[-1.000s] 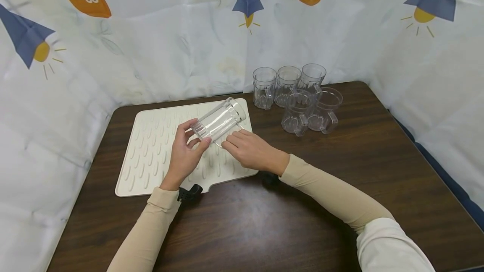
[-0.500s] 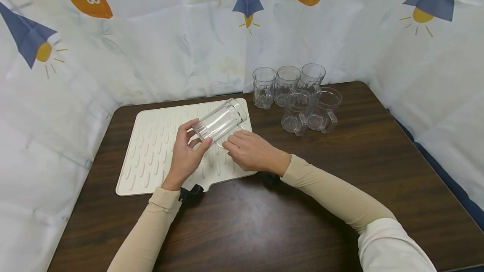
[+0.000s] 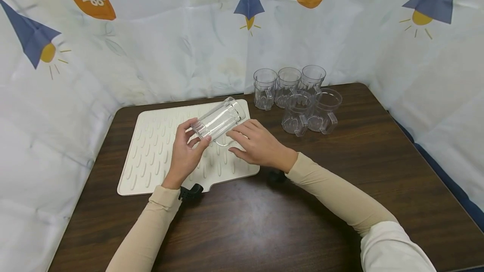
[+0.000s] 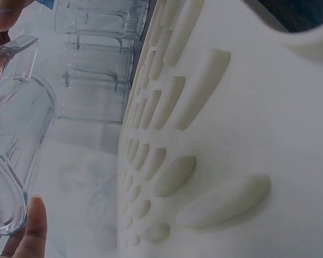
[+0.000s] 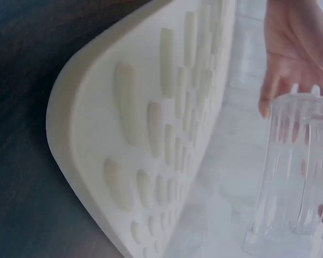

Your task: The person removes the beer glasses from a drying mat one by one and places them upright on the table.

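A clear glass-like mug (image 3: 219,117) is held tilted above a white ridged drying mat (image 3: 145,150), its mouth toward the upper right. My left hand (image 3: 185,151) grips it around the base, thumb on the near side and fingers on the far side. Beside the mug's handle (image 3: 223,142), my right hand (image 3: 261,145) has its fingers extended and loosely spread, the fingertips overlapping the mug's side in the head view. The left wrist view shows the mug's round base (image 4: 2,196) close up. In the right wrist view the mug (image 5: 290,172) points mouth downward.
Several clear mugs (image 3: 264,89) stand upright in a cluster at the back of the dark wooden table (image 3: 245,230), right of the mat. A white printed curtain (image 3: 181,53) closes off the back and sides.
My right hand has let go of the mug's handle, opened its fingers and shifted slightly up and right. The left hand still holds the mug in nearly the same place.
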A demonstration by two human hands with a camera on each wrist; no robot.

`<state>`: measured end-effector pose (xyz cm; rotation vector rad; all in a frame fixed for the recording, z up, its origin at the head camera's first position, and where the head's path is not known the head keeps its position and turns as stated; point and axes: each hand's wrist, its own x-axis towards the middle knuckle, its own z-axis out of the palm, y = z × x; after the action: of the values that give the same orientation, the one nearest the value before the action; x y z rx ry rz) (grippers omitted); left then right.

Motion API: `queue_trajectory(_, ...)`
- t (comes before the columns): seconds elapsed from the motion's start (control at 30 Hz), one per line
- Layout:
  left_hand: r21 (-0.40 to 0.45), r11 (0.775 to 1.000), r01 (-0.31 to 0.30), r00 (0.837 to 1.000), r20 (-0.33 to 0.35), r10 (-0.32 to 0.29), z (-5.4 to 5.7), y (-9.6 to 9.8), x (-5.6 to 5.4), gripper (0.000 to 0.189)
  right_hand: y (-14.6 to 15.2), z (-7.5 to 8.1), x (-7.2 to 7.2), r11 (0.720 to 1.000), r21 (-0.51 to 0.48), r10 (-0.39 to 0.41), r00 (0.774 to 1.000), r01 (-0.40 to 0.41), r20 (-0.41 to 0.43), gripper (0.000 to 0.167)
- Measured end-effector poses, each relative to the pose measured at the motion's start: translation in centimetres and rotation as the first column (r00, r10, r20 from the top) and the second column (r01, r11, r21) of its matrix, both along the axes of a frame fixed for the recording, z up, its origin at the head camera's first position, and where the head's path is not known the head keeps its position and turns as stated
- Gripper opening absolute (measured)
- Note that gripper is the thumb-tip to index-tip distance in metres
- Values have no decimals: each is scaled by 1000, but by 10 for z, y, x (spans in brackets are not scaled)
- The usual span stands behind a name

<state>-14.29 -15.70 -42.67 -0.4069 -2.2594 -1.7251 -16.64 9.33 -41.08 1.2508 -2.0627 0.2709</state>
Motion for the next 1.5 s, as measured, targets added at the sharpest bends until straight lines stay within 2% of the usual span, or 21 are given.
queue_trajectory(0.17, 14, 1000, 5, 1000, 2, -5, -1, 0, -2, 68, 7, -2, -2, 986, -166, 24, 996, -8, 91, 42)
queue_trajectory(0.3, 39, 999, 5, 1000, 0, -5, 0, 1, -3, 68, 11, -4, -3, 946, -324, 53, 972, 25, 228, 46)
queue_trajectory(0.5, 77, 997, 4, 1000, -16, -3, 5, 2, -5, 66, 13, -10, -2, 843, -524, 134, 897, 121, 422, 49)
queue_trajectory(0.6, 86, 996, 7, 1000, -16, -5, 7, 2, -6, 66, 13, -14, -2, 789, -587, 182, 843, 182, 506, 45)
queue_trajectory(0.67, 88, 996, 8, 1000, -10, -7, 8, 2, -5, 67, 12, -17, 0, 759, -611, 220, 794, 224, 566, 43)
queue_trajectory(0.8, 93, 996, 10, 1000, 3, -10, 8, 3, -4, 67, 10, -22, 2, 705, -633, 305, 669, 320, 678, 36)
queue_trajectory(0.9, 95, 995, 11, 1000, 5, -12, 8, 5, -3, 65, 8, -25, 2, 650, -657, 389, 576, 382, 719, 33)
queue_trajectory(0.97, 106, 994, 15, 1000, 5, -15, 8, 5, -3, 64, 6, -27, 2, 611, -677, 449, 526, 409, 723, 34)
queue_trajectory(1.1, 135, 991, 20, 1000, 2, -20, 9, 8, -4, 63, 2, -29, 2, 515, -729, 610, 405, 450, 681, 38)
queue_trajectory(1.2, 146, 989, 19, 1000, -2, -19, 10, 9, -4, 64, 0, -30, 4, 436, -753, 740, 280, 493, 612, 42)
queue_trajectory(1.3, 149, 989, 14, 1000, 1, -14, 10, 10, -3, 65, -1, -31, 5, 384, -761, 827, 172, 523, 536, 52)
queue_trajectory(1.37, 150, 989, 12, 1000, 2, -13, 11, 11, -3, 65, -2, -32, 6, 368, -765, 859, 121, 529, 497, 58)
queue_trajectory(1.43, 155, 988, 10, 1000, 6, -11, 11, 13, -3, 64, -3, -33, 7, 352, -774, 882, 90, 526, 462, 61)
queue_trajectory(1.5, 160, 987, 11, 1000, 4, -12, 12, 14, -3, 63, -4, -34, 8, 334, -780, 901, 64, 530, 429, 56)
